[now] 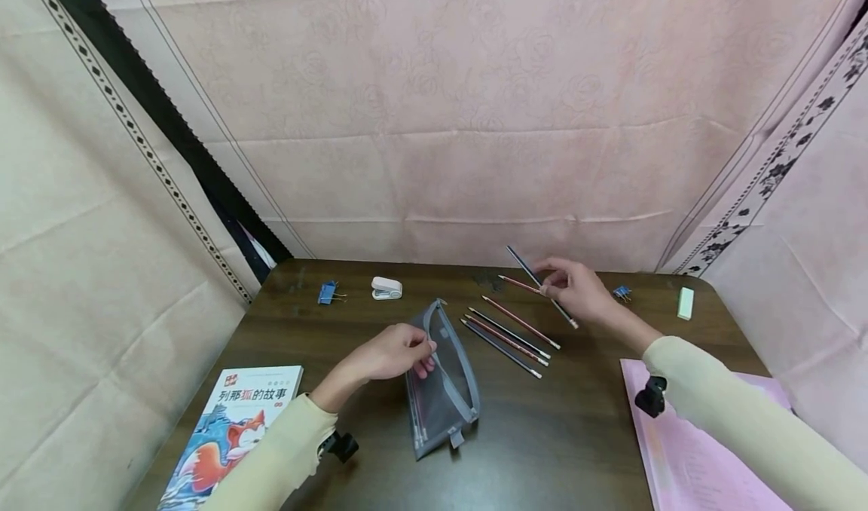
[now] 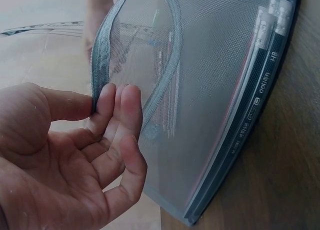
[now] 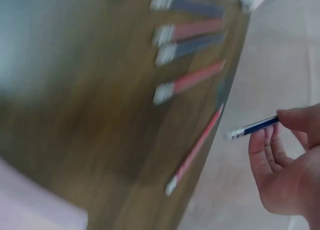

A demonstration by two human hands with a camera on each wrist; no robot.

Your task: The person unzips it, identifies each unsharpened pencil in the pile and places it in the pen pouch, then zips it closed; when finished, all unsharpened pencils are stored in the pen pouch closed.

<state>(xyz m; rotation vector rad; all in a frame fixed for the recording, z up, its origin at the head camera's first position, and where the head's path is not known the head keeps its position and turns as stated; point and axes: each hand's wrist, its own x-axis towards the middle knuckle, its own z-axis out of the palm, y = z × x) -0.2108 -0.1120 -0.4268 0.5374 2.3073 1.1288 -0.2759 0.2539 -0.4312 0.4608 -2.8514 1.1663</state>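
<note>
My left hand [image 1: 396, 353] pinches the zippered edge of a grey mesh pencil pouch [image 1: 434, 428], whose mouth gapes. Through its mesh, several dark pencils [image 2: 250, 109] with white erasers show along the pouch's lower side in the left wrist view. Between thumb and fingers, my right hand [image 1: 576, 291] holds a dark blue pencil [image 3: 261, 125] above the table, its eraser end pointing away from the palm. A red pencil [image 3: 195, 152] lies on the table just below it. Several more red and dark pencils [image 1: 518, 322] lie in a slanted row between the pouch and my right hand.
Along the table's back are a blue binder clip [image 1: 327, 293], a white stapler [image 1: 386, 288], another blue clip [image 1: 621, 293] and a pale green eraser [image 1: 686, 304]. A fox storybook [image 1: 230, 428] lies front left, pink paper [image 1: 692, 451] front right. Cloth curtains [image 1: 475, 119] surround the table.
</note>
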